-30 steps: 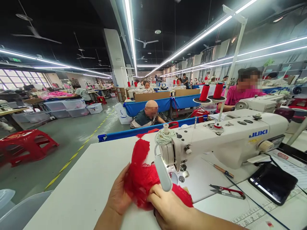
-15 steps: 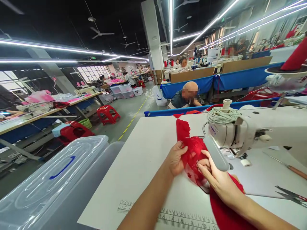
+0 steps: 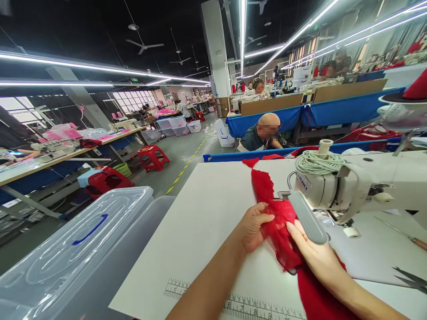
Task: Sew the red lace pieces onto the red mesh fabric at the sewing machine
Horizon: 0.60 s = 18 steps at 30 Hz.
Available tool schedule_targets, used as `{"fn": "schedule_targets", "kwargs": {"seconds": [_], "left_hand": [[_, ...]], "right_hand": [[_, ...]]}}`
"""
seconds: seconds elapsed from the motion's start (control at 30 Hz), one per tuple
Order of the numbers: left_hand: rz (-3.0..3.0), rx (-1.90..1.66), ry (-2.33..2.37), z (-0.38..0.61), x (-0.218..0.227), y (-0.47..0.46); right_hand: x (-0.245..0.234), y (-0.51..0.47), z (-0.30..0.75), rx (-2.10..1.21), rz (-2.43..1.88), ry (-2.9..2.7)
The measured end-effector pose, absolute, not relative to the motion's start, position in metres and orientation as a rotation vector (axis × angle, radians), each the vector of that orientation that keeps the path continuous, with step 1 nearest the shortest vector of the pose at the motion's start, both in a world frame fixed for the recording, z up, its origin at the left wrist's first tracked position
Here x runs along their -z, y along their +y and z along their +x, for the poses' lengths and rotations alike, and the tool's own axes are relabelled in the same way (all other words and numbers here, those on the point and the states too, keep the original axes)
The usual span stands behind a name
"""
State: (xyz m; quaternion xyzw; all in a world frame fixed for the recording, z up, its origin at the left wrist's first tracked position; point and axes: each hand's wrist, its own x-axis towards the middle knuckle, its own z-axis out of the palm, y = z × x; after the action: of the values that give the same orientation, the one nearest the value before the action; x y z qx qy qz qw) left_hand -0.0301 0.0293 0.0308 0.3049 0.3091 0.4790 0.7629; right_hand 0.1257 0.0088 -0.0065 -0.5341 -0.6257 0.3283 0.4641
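Observation:
Between my hands is a piece of sheer red lace fabric (image 3: 282,235), bunched on the white sewing table. My left hand (image 3: 255,229) pinches its left edge between thumb and fingers. On its right side, my right hand (image 3: 312,246) grips the cloth, its fingertips partly covered by fabric and by a grey bar on the machine. A red strip (image 3: 263,184) runs up from the lace toward the table's far edge. More red cloth (image 3: 316,293) hangs below my right wrist. The white sewing machine (image 3: 320,191) stands just right of my hands, a coil of pale green cord on its head.
A ruler scale (image 3: 247,306) is printed along the table's near edge. Dark scissors (image 3: 412,280) and a wooden-handled awl (image 3: 418,243) lie at the right. A lidded clear bin (image 3: 83,240) stands at the left. Beyond a blue cloth barrier, a person (image 3: 262,133) bends low.
The lace has bunched together and turned over between my hands, where it was spread and see-through before. My right fingers have straightened along its edge. The view has shifted slightly left.

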Motion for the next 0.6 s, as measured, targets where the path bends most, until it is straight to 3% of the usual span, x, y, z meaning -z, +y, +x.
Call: {"fn": "schedule_targets", "kwargs": {"seconds": [0.2, 0.37, 0.53, 0.6], "left_hand": [[0.606, -1.079, 0.687, -0.0310, -0.0306, 0.0307], [0.513, -1.137, 0.722, -0.0324, -0.0283, 0.0313], [0.527, -1.120, 0.720, -0.0322, -0.0312, 0.0306], [0.547, -1.113, 0.725, -0.0316, -0.0293, 0.0305]], "right_hand": [[0.0008, 0.0040, 0.1244, -1.270, -1.232, -1.498], [0.0022, 0.0058, 0.1270, -1.076, -1.327, -1.557], [0.0080, 0.0036, 0.1242, -1.222, -1.297, -1.536], [0.0090, 0.0015, 0.1228, -1.051, -1.331, -1.614]]}}
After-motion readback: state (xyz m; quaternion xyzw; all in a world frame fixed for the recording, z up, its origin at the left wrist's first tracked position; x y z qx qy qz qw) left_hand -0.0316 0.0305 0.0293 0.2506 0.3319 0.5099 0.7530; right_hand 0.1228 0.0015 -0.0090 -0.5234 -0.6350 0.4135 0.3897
